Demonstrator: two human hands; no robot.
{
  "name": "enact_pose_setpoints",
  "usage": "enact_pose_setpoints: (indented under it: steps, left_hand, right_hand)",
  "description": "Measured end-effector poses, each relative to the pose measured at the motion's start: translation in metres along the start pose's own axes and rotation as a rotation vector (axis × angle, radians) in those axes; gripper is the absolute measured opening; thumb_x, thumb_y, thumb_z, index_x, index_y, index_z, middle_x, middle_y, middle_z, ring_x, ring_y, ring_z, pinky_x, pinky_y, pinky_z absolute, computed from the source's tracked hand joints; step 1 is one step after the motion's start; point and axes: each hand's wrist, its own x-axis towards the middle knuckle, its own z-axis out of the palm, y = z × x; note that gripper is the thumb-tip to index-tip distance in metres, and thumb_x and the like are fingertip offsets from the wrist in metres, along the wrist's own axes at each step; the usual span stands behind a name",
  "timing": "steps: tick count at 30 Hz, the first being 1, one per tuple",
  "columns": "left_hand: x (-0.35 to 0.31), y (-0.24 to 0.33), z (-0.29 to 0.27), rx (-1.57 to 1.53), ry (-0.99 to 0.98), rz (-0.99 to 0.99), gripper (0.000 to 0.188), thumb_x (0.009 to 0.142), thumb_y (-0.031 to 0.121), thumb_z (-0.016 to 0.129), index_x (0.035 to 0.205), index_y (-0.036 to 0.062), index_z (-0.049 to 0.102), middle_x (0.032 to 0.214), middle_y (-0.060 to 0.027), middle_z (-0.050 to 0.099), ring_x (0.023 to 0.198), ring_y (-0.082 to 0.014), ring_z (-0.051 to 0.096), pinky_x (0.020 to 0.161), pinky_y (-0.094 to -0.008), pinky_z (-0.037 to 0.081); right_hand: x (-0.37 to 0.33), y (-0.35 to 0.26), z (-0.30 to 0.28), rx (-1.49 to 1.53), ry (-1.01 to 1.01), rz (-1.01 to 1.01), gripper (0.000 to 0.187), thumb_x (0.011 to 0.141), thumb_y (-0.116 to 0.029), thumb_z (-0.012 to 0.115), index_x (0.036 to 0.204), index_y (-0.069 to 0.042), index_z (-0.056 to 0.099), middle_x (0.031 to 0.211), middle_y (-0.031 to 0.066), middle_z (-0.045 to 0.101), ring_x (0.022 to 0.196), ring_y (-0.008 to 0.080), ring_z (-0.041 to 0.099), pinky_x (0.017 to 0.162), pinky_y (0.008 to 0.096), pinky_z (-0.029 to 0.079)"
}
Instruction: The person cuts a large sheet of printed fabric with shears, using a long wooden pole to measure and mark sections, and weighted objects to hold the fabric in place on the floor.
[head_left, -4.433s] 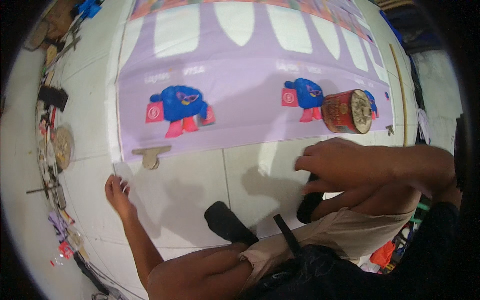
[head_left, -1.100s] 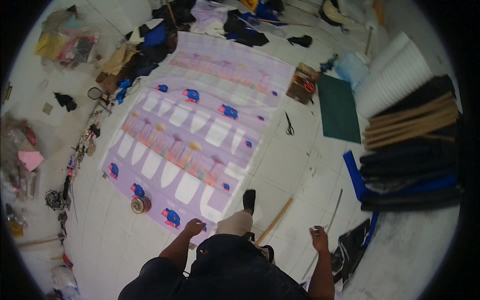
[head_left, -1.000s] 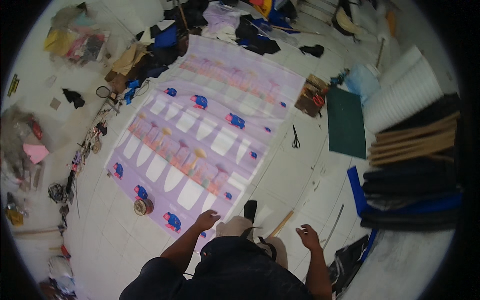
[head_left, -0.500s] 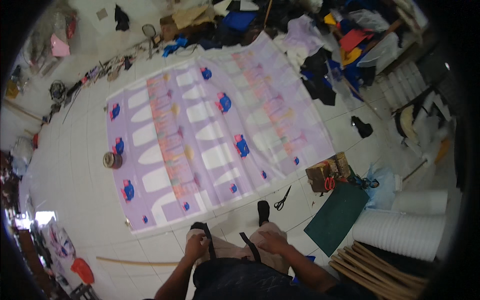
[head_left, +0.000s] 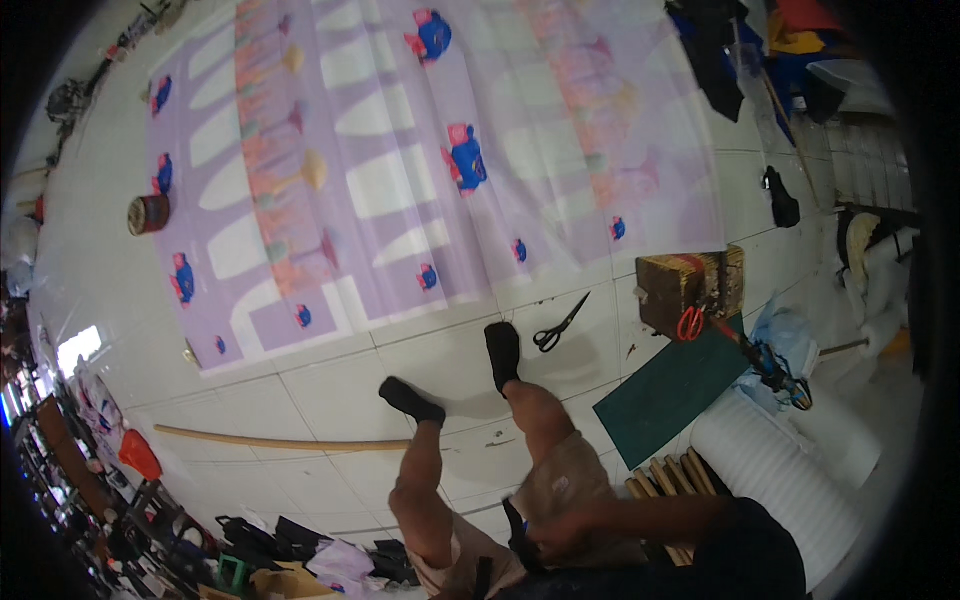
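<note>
My right hand [head_left: 562, 532] is low in the view, against my beige shorts [head_left: 565, 480] beside a dark strap [head_left: 520, 530]. Its fingers are smeared and partly hidden, so I cannot tell whether they hold anything. A little blue shows next to them. My left hand is out of view. In front of my feet, a large lilac printed sheet [head_left: 400, 215] with blue and pink figures lies spread on the tiled floor. Black-handled scissors [head_left: 560, 325] rest on the tiles near its front edge, just right of my foot.
A tin [head_left: 148, 214] stands at the sheet's left edge. Beyond the scissors are a wooden block [head_left: 672, 292], red-handled scissors [head_left: 690, 323] and a green mat [head_left: 665, 405]. A long wooden stick [head_left: 285, 441] lies left of my legs; white rolls [head_left: 770, 480] and wooden poles [head_left: 680, 478] lie at right.
My view has tilted down and nearer, so the sheet appears higher and larger. My left hand has left the view. My right hand has moved in toward my waist, and my feet have shifted.
</note>
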Motion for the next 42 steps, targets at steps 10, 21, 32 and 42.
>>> enact_pose_setpoints:
  steps: [10, 21, 32, 42]
  left_hand:
    - [0.316, -0.006, -0.293, 0.209, 1.273, 0.031, 0.049, 0.089, 0.02, 0.068, 0.129, -0.0027, 0.051, 0.117, -0.0207, 0.063, 0.111, -0.0373, 0.059, 0.097, -0.0427, 0.046]
    - [0.435, 0.011, -0.419, 0.301, 1.825, 0.099, 0.073, 0.082, 0.048, 0.072, 0.137, 0.0063, 0.05, 0.145, -0.0274, 0.037, 0.134, -0.0414, 0.037, 0.109, -0.0515, 0.03]
    - [0.451, 0.002, -0.413, 0.181, 1.761, 0.115, 0.08, 0.084, 0.052, 0.068, 0.145, 0.0074, 0.041, 0.152, -0.0283, 0.027, 0.142, -0.0446, 0.024, 0.114, -0.0597, 0.016]
    - [0.469, -0.032, -0.392, 0.205, 1.766, -0.03, 0.084, 0.092, 0.055, 0.055, 0.153, 0.0065, 0.024, 0.158, -0.0281, 0.012, 0.147, -0.0446, 0.008, 0.118, -0.0573, 0.004]
  right_hand:
    - [0.008, 0.088, -0.516, -0.795, 1.72, 0.007, 0.057, 0.092, -0.04, 0.062, 0.134, -0.004, 0.049, 0.132, 0.0209, 0.053, 0.121, 0.0371, 0.052, 0.102, 0.0473, 0.043]
    - [0.015, 0.162, -0.659, -1.424, 1.844, 0.544, 0.058, 0.097, -0.056, 0.044, 0.143, -0.021, 0.046, 0.15, 0.0145, 0.041, 0.141, 0.0356, 0.033, 0.115, 0.0569, 0.019]
    - [-0.047, 0.211, -0.646, -1.241, 1.903, 0.596, 0.068, 0.093, -0.06, 0.047, 0.146, -0.017, 0.043, 0.153, 0.0163, 0.036, 0.143, 0.0362, 0.029, 0.116, 0.0573, 0.018]
    - [-0.059, 0.244, -0.631, -1.308, 1.937, 0.601, 0.072, 0.091, -0.064, 0.048, 0.147, -0.019, 0.042, 0.155, 0.0159, 0.032, 0.146, 0.035, 0.024, 0.118, 0.0554, 0.013]
